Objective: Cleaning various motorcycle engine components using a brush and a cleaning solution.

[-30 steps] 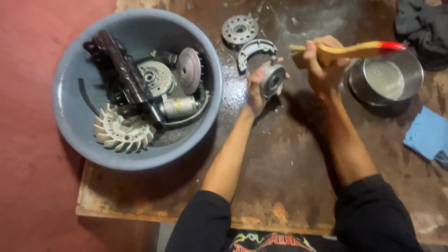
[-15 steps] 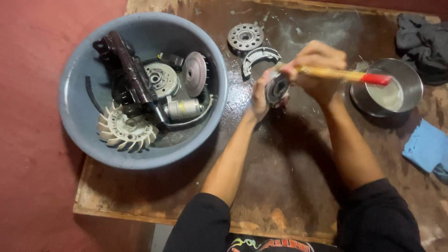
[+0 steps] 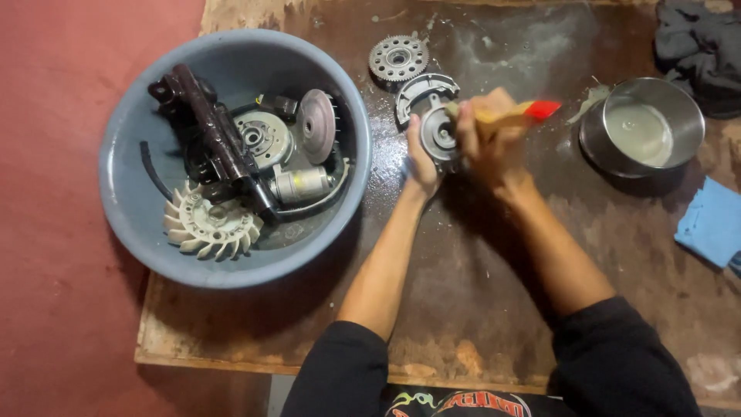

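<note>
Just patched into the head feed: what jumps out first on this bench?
At centre, the left hand holds a round metal part while the right hand grips a brush with a yellow handle and red tip against it. To the left sits a big blue basin full of engine parts, a white finned fan among them. At right stands a steel bowl of pale liquid.
</note>
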